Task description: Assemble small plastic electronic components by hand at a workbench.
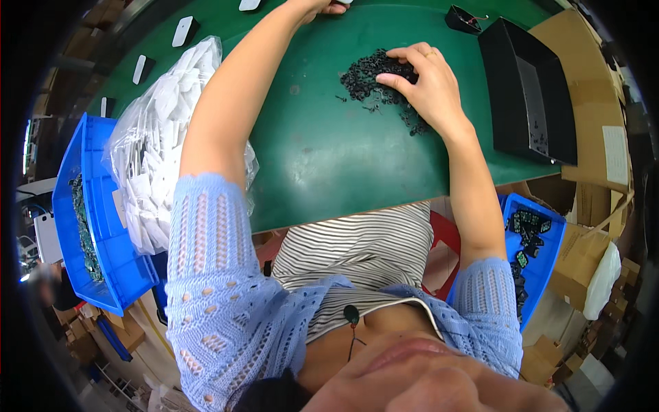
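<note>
At the far edge of the view my left hand (320,7) is partly cut off. Its fingers are closed at a white piece (345,2), of which only a corner shows. My right hand (427,79) reaches over a heap of small black parts (367,72) on the green table (309,158). Thumb and fingers are apart, with the fingertips at the heap; nothing held between them can be made out. A few thin parts lie loose beside the heap.
Left of my left arm lies a clear bag of white flat pieces (161,123). Several white-topped black cases (184,31) stand along the far left. Blue bins (113,226) hold circuit boards. At right are an open black box (511,89), a small black tray (464,20) and cardboard (583,82).
</note>
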The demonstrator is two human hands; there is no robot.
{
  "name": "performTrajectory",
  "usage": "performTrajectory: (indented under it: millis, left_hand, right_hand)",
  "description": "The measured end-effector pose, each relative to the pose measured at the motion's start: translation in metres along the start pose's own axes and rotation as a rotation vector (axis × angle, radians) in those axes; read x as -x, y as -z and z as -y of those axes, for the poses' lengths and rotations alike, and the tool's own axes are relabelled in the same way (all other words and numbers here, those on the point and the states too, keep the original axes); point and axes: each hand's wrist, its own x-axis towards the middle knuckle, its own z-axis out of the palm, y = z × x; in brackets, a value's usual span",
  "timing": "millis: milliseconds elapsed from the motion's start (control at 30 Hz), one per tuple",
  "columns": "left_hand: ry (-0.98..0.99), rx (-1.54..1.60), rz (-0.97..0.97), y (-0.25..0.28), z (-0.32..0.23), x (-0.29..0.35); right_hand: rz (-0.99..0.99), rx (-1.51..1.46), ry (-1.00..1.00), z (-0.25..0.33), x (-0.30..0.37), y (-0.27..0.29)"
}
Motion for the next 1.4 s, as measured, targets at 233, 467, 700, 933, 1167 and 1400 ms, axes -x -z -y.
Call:
performTrajectory:
  millis: [233, 467, 700, 933, 1167, 1400]
  left_hand:
    - [0.170, -0.108, 0.145, 0.003, -0.001, -0.043]
    - [-0.190, -0.727, -0.272, -0.012, -0.024, 0.029]
    - [-0.586, -0.780, 0.237, 0.020, -0.050, 0.269]
    - [-0.454, -1.098, -0.459, 0.143, 0.002, 0.318]
    - [-0.322, -1.254, -0.371, 0.217, 0.036, 0.284]
    - [-0.161, -1.281, -0.182, 0.230, 0.016, 0.276]
  right_hand:
    - [-0.015, -0.014, 0.022, -0.006, 0.000, 0.003]
    - [-0.158, 0.015, 0.073, -0.005, -0.004, 0.006]
    - [-0.119, -0.165, -0.108, 0.000, -0.004, 0.009]
    - [-0.190, -0.423, -0.232, -0.009, -0.003, 0.004]
    - [-0.150, -0.658, -0.096, 0.021, -0.012, 0.000]
    - [-0.088, -0.862, -0.073, 0.073, -0.024, 0.005]
